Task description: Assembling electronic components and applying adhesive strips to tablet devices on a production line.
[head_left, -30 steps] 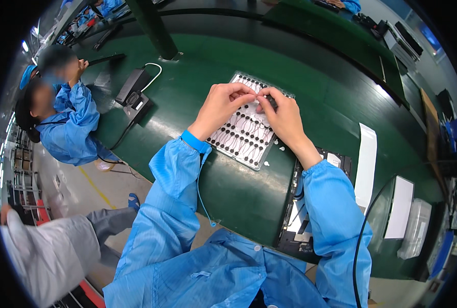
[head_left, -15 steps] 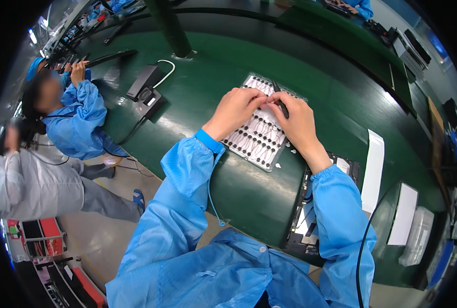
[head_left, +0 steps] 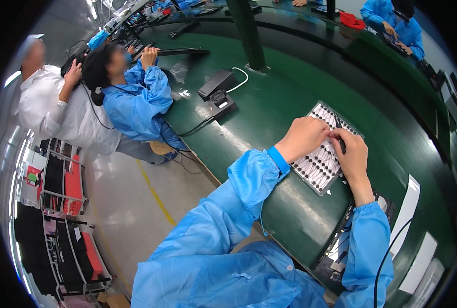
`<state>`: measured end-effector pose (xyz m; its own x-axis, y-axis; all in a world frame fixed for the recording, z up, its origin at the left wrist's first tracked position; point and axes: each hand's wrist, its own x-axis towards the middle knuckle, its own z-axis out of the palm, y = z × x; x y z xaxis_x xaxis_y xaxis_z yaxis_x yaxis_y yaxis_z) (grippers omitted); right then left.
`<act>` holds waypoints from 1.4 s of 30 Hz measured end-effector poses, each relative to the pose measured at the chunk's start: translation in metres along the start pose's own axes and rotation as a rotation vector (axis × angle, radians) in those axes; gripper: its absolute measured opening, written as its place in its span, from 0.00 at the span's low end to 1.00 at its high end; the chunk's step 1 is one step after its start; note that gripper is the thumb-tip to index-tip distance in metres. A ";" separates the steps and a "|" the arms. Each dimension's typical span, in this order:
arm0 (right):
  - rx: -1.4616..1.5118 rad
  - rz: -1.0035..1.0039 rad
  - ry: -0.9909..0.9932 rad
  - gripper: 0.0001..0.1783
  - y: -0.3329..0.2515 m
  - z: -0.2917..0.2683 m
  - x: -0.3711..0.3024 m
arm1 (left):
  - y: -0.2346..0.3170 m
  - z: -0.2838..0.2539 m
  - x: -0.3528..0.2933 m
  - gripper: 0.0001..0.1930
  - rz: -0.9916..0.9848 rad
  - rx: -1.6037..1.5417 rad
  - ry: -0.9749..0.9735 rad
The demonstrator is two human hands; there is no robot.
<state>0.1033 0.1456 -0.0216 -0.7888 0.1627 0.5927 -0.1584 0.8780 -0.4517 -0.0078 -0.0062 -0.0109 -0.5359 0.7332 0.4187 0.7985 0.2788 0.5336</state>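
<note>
My left hand (head_left: 306,138) hangs over a clear plastic tray (head_left: 318,189), its thumb and fingers pinched together. Whatever lies in that pinch is too small to make out. Right beside it, fingertips meeting the left ones, my right hand (head_left: 354,153) is closed around a slim black tool (head_left: 342,146), pen-like in shape. Rows of small round black parts with pale thin wires (head_left: 315,169) fill the tray. Both hands cover its middle. A blue band (head_left: 279,160) circles my left wrist. Small white bits (head_left: 329,192) lie off the tray's near corner.
Beneath my right forearm is an opened flat electronic device (head_left: 336,251). White strips (head_left: 407,210) lie to the right. A black box-shaped unit (head_left: 221,102) with cables stands left of the tray, near a green post (head_left: 248,41). A co-worker in blue (head_left: 136,97) sits at the left.
The whole view has swung left, so bench and tray appear farther right and lower. My hands stay together over the tray, still pinching, with the black tool in the right one.
</note>
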 end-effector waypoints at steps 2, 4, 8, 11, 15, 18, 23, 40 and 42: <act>0.005 0.005 -0.006 0.06 0.000 -0.001 0.001 | 0.000 0.000 0.001 0.10 0.007 -0.013 0.007; -0.013 -0.019 -0.005 0.06 -0.001 -0.001 0.003 | 0.001 0.000 0.001 0.10 0.005 0.006 0.016; -0.031 0.010 0.005 0.06 -0.006 -0.002 0.004 | -0.002 -0.006 0.004 0.10 -0.033 -0.024 0.039; -0.006 0.035 0.005 0.07 -0.004 -0.001 0.004 | -0.007 -0.011 0.006 0.09 -0.028 0.002 0.126; -0.085 0.010 0.045 0.10 -0.005 -0.002 0.001 | -0.003 -0.011 0.009 0.09 -0.011 -0.033 0.228; -0.003 0.077 0.189 0.08 -0.014 -0.013 0.004 | 0.011 -0.008 0.007 0.10 -0.059 -0.193 0.153; -0.066 0.041 0.168 0.11 -0.010 -0.044 -0.013 | 0.033 0.005 0.008 0.11 -0.067 -0.622 0.055; 0.513 0.653 0.293 0.04 -0.005 -0.182 -0.179 | 0.197 0.079 -0.021 0.07 0.363 -0.536 -0.170; 0.535 0.667 0.349 0.04 -0.003 -0.186 -0.184 | 0.205 0.087 -0.016 0.06 0.541 -0.462 -0.019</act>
<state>0.3599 0.1965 -0.0049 -0.6052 0.7630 0.2272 -0.0571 0.2431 -0.9683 0.1888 0.0932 0.0281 -0.0891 0.7061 0.7025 0.7508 -0.4159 0.5132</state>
